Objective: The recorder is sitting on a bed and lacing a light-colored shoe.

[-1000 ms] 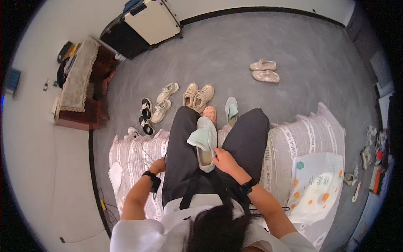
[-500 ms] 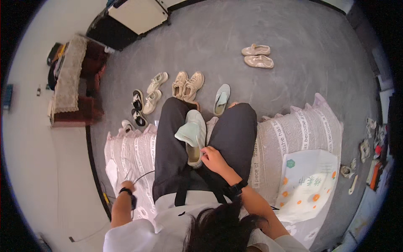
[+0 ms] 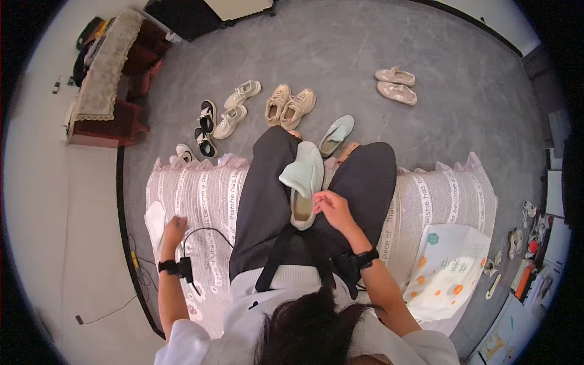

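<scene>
The pale green slip-on shoe [image 3: 302,182] lies across the lap, long axis running away from the body. The right hand [image 3: 331,208] pinches its heel rim, fingers closed. The left hand [image 3: 173,230] rests well left, grip indeterminate.

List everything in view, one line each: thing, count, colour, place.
mint shoe: 1, pale green, on lap, held by right hand
second mint shoe: 1, pale green, floor by feet
beige sneakers: 2, floor ahead
white sneakers: 2, floor, left of beige
black sandals: 2, floor, far left
pink shoes: 2, floor, far right
cloth: 1, white, by left hand
bag: 1, white with orange dots, right on bed
left hand: on bed
right hand: on shoe
</scene>
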{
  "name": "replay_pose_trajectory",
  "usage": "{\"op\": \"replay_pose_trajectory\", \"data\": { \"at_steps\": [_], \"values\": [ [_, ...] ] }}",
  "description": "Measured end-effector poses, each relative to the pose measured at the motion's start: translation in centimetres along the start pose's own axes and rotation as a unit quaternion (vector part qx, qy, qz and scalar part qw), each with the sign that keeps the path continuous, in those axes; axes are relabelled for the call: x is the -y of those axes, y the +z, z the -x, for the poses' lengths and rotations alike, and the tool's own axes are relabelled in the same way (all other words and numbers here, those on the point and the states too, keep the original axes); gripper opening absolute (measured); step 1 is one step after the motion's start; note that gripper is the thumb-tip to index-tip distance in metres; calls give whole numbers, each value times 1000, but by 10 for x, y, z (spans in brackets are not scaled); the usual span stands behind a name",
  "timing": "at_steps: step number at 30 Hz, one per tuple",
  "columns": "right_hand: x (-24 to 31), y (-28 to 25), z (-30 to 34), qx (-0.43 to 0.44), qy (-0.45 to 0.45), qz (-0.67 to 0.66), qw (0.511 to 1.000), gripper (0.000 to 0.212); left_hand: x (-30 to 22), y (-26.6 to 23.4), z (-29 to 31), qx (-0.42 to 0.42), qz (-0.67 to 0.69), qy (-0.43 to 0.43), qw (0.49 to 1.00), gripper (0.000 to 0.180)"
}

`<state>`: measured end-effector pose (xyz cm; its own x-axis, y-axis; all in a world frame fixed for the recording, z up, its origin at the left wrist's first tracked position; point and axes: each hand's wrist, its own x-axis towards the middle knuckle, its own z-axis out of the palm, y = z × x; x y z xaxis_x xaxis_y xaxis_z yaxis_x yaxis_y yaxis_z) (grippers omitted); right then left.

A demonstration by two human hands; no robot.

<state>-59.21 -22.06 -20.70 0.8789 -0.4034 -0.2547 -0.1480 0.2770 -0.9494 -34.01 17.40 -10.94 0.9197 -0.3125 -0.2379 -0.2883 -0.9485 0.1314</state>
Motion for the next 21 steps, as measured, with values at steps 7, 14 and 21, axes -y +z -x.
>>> {"op": "replay_pose_trajectory", "data": {
  "at_steps": [7,14,21],
  "values": [
    [4,9,0,-46,32,0,998,21,-39,-28,-44,-71,56,45,995,26],
    [17,2,9,-27,64,-2,998,19,-30,-110,-15,-281,-131,64,949,20],
    [99,34,-20,14,-82,212,974,17,-76,-174,32,-171,383,16,908,22]
  ]
}}
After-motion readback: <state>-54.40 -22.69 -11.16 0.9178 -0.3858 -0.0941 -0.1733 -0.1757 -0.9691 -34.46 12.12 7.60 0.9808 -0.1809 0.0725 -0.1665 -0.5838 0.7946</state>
